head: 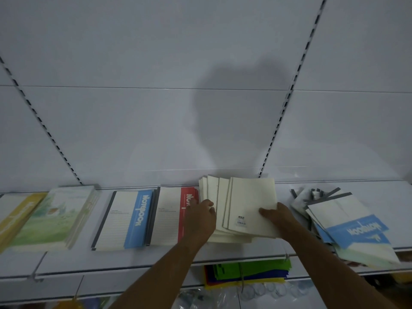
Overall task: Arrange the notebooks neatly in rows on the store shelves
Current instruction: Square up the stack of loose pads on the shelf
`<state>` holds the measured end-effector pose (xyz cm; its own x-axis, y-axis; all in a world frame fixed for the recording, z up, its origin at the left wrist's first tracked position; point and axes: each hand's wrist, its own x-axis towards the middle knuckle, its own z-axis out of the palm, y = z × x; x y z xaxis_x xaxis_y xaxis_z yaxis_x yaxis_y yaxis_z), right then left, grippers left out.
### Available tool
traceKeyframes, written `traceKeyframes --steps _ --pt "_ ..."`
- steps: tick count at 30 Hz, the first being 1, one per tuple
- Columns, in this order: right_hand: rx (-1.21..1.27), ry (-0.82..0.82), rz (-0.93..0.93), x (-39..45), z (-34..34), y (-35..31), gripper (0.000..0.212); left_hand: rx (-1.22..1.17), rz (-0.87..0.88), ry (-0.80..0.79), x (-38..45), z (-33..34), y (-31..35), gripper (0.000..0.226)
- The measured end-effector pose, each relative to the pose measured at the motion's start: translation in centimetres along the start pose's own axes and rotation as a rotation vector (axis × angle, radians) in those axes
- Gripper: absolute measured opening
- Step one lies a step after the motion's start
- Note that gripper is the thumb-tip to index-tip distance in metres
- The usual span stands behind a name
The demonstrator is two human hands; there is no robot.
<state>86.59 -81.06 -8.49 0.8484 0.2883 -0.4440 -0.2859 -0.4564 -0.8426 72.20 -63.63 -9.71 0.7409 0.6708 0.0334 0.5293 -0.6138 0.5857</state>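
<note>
— Which step is this?
— Squaring the cream notebooks [245, 208], lower centre: left hand [200, 216] and right hand [277, 216] grip the fanned stack's sides
— Next?
— I'd say tapping the edges flush

Your left hand [200, 217] and right hand [281, 217] are bare, forearms uncovered, with no sleeves, rings or watch visible.
</note>
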Motion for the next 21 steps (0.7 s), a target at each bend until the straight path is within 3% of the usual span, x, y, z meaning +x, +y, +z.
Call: traceKeyframes --steps 5,10,15,17,21 --pt "0.169 -0.091 0.028 -0.8 -1.3 -0.1 0.029 0.143 0.027 0.031 -0.1 1.1 1.9 0.031" --pt "0.284 -0.192 0.010 -1.8 -2.1 -1.4 0.048 0.036 0.021 -0.132 0.0 2.3 4.7 0.036" --pt "0.318 -0.217 -0.063 -2.7 -2.5 -4.5 0.035 -0.153 -0.033 -0.189 -0.1 3.1 6.9 0.045" --pt "0.324 -0.180 -0.107 -3.2 -2.2 -6.1 0.033 -0.216 -0.037 -0.142 0.0 3.0 8.1 0.053" --pt "0.097 -0.043 -0.272 -4.7 -0.7 -8.3 0.030 -0.329 0.120 0.056 0.7 2.2 9.3 0.040"
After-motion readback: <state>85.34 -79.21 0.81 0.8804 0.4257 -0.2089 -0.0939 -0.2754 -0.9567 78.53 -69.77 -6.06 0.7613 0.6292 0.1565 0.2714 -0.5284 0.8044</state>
